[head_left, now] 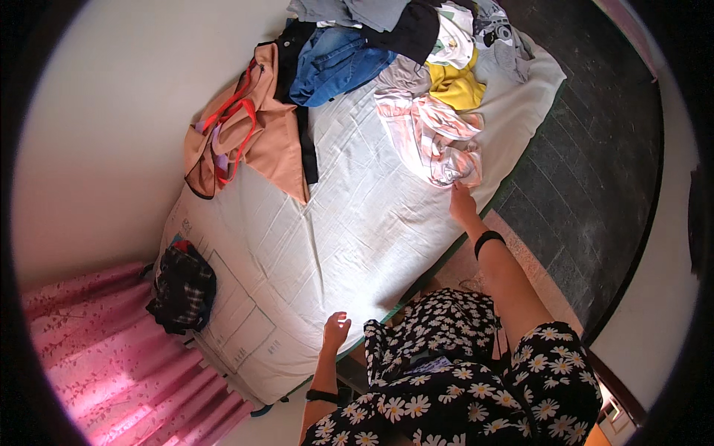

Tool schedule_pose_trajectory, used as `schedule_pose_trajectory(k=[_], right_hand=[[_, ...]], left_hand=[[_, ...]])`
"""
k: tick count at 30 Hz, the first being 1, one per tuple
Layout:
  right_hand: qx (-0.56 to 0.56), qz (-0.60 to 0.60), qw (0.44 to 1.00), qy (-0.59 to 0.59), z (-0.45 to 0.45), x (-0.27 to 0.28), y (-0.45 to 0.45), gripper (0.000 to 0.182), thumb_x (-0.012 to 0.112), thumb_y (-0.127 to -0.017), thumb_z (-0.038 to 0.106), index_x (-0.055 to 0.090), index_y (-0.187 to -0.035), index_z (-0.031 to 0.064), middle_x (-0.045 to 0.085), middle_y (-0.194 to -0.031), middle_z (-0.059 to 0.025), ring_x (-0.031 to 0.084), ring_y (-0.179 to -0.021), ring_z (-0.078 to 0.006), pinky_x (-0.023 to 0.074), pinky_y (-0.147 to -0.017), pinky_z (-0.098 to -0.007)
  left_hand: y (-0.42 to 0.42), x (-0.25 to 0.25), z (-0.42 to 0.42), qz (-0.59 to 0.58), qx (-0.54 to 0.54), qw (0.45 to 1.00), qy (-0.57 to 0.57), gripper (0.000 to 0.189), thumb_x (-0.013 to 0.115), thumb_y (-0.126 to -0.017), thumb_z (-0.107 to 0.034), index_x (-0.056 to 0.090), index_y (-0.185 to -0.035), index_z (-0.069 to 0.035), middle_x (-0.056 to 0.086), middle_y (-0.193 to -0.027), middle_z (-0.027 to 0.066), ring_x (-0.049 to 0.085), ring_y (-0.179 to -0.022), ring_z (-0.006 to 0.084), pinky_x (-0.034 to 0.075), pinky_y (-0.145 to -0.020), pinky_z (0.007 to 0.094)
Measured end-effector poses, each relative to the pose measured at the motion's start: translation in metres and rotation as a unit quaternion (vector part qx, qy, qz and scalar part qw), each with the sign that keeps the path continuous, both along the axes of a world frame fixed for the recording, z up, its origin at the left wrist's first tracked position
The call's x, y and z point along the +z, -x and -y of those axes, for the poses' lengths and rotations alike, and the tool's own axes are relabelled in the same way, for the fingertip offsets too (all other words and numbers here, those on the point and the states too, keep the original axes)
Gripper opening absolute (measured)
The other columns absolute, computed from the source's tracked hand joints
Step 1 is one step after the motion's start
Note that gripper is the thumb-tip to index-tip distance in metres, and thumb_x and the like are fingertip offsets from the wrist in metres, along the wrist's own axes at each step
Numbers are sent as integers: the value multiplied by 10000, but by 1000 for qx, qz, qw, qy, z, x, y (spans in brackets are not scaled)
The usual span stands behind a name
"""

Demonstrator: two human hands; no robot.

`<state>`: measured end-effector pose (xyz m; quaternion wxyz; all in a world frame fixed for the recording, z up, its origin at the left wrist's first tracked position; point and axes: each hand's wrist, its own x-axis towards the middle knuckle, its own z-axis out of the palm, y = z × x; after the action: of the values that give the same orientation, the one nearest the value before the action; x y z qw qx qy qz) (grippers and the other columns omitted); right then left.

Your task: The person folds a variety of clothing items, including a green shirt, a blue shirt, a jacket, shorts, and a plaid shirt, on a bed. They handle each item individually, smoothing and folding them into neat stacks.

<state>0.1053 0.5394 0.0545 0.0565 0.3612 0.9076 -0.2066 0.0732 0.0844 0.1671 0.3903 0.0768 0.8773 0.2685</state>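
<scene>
My right hand [463, 204] pinches the near edge of a crumpled pink-and-white garment [440, 139] lying on the bed. A dark band circles that wrist. My left hand [336, 330] hovers by the bed's near edge, fingers apart and slightly curled, holding nothing. Just beyond the pink garment lie a yellow cloth [456, 86] and a pale greyish cloth [404, 73]. The pink garment is bunched, so its full shape is hidden.
The bed's white sheet [357, 223] is creased. At the far end are blue jeans [334, 64], a grey printed garment [502, 42] and other clothes. A tan bag-like item [268, 134] with red straps lies by the wall. A dark plaid bundle [184, 287] sits near pink curtains [100, 345].
</scene>
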Motion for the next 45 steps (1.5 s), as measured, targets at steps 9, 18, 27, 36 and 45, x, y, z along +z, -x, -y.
schedule_pose_trajectory(k=[9, 18, 27, 36, 45], right_hand=[[165, -195, 787, 562, 59, 157, 58, 236, 576, -709, 59, 514, -910, -49, 564, -806, -71, 535, -743, -122, 446, -658, -253], [320, -290, 520, 737, 222, 353, 68, 293, 543, -726, 36, 477, -999, -49, 541, -916, -96, 511, -850, -141, 402, -771, -257], [363, -249, 550, 710, 296, 360, -1, 283, 541, -723, 27, 491, -995, -31, 503, -1003, -82, 488, -876, -134, 387, -795, -246], [359, -250, 775, 455, 311, 309, -39, 344, 589, -660, 50, 479, -987, 36, 504, -954, -80, 522, -636, -103, 445, -559, -232], [420, -62, 690, 586, 320, 215, -12, 456, 560, -694, 39, 397, -1120, 53, 517, -951, -97, 527, -636, -115, 441, -514, -251]], left_hand=[[11, 49, -71, -22, 101, 975, -197, 340, 566, -699, -132, 467, -992, 11, 540, -913, 125, 549, -753, 195, 447, -691, 290], [6, 160, -57, -275, 263, 797, -470, 663, 673, -623, -82, 252, -1124, 25, 376, -1096, 159, 411, -1004, 240, 370, -836, 359], [-33, 216, 44, -382, 301, 726, -486, 426, 577, -654, -144, 427, -1031, -12, 480, -969, 98, 474, -880, 187, 381, -755, 298], [-36, 228, 74, -94, 293, 589, -748, 327, 443, -724, -154, 412, -1037, -63, 488, -953, 60, 471, -869, 167, 395, -769, 293], [-36, 243, 78, -67, 231, 576, -781, 363, 504, -709, -239, 438, -1010, -48, 497, -948, 62, 479, -872, 179, 393, -772, 296]])
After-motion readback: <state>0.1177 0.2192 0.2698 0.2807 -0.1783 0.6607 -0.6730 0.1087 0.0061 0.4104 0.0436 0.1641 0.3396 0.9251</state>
